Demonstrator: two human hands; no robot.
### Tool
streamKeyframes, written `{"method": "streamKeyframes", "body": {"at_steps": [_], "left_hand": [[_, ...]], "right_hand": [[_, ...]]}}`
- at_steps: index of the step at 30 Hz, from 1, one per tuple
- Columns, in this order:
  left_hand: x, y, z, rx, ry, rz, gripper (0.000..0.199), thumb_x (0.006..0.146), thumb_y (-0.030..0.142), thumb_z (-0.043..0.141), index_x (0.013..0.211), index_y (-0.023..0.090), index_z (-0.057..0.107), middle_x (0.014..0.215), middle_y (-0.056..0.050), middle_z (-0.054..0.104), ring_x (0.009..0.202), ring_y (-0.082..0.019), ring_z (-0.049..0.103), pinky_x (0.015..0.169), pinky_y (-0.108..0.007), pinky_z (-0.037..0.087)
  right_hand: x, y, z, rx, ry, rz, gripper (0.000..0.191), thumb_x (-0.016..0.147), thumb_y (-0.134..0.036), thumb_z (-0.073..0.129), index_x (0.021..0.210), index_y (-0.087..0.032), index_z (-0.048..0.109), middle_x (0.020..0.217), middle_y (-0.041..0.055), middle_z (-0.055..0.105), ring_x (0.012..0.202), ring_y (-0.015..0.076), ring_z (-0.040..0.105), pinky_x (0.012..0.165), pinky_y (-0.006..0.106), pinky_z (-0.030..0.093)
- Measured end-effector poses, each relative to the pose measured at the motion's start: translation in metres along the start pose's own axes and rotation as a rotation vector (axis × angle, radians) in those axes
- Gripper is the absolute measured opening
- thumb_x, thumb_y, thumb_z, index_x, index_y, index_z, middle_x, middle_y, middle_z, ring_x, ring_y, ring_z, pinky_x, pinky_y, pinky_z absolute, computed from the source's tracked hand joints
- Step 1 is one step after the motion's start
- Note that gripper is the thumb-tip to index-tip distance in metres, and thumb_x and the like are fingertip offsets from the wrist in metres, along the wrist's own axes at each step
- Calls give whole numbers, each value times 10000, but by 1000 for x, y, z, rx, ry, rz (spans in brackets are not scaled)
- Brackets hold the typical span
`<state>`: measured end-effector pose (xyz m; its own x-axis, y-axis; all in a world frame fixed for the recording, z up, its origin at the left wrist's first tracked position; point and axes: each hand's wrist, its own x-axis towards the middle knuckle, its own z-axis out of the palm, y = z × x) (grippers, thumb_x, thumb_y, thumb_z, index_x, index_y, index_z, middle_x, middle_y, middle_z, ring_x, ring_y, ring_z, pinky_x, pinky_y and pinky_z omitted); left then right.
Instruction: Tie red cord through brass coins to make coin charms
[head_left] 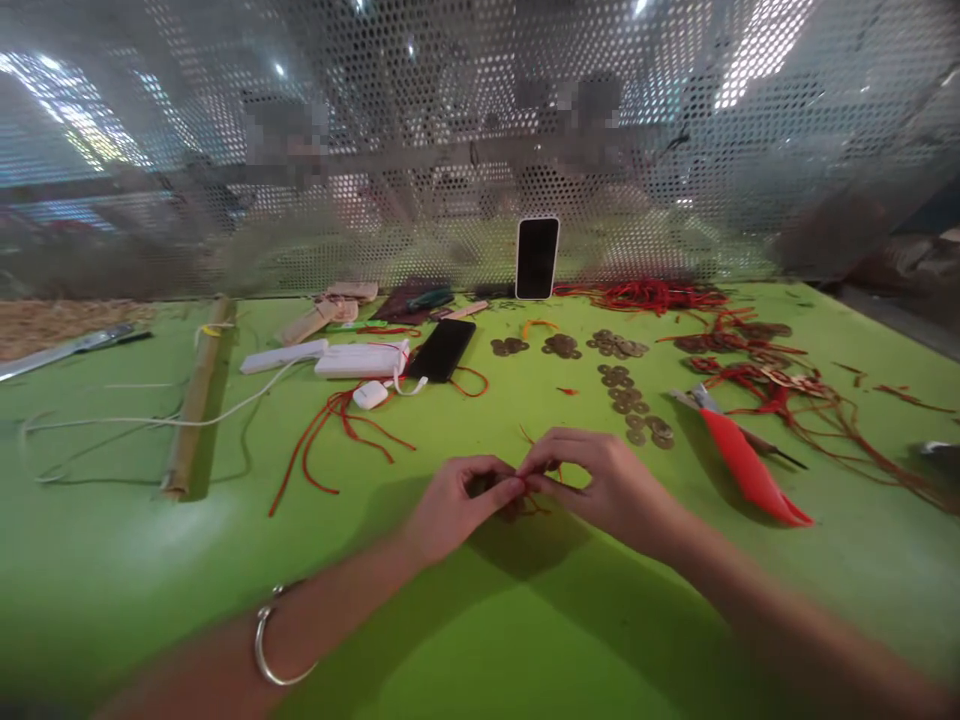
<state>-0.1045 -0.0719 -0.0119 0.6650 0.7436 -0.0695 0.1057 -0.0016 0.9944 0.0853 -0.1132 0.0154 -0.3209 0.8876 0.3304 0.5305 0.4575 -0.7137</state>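
Observation:
My left hand (pixel 469 500) and my right hand (pixel 596 480) meet above the green table, their fingertips pinched together on a thin red cord (pixel 536 505). Short loose ends of the cord stick out beyond and below the fingers. What lies right between the fingertips is mostly hidden. Past my right hand, round coins with holes (pixel 626 392) lie in rows and small heaps. Several longer red cords (pixel 322 440) are spread on the table to the far left of my left hand. A silver bangle (pixel 266 650) circles my left wrist.
Red-handled pliers or cutters (pixel 750 470) lie at right, by tangled red cords (pixel 795 385). A white power strip (pixel 360 360), a dark phone (pixel 444 350) and a bamboo stick (pixel 199 400) lie at left. Another phone (pixel 537 258) stands against the perforated metal screen (pixel 450 200).

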Motion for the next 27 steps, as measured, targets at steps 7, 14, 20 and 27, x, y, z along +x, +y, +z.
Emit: {"method": "streamKeyframes", "body": {"at_steps": [7,14,20,27], "left_hand": [[-1,1,1,-46,29,12,223,790,345,634,737,129,633,611,5,583,578,-94,512,568,-196,401],[-2,2,1,-43,32,-16,227,751,353,664,743,127,646,606,-5,585,562,-103,505,554,-216,395],[-2,-1,2,-117,80,-44,222,721,342,691,730,126,642,591,7,576,547,-93,507,546,-208,411],[0,2,1,-158,81,-62,223,725,346,691,709,130,637,590,16,580,550,-84,511,547,-193,414]], "right_hand": [[-2,-2,5,-66,31,-39,54,824,-145,580,842,-158,630,797,26,622,702,121,578,640,232,451],[-6,-3,13,-98,80,-26,69,842,-147,530,854,-176,592,838,34,608,680,124,576,635,245,470],[-5,2,12,-181,87,-68,155,884,-166,480,1001,-192,579,963,55,613,766,140,602,690,259,497],[-8,6,10,-273,64,-179,178,913,-216,470,1022,-210,610,1022,57,615,884,150,609,788,264,500]]}}
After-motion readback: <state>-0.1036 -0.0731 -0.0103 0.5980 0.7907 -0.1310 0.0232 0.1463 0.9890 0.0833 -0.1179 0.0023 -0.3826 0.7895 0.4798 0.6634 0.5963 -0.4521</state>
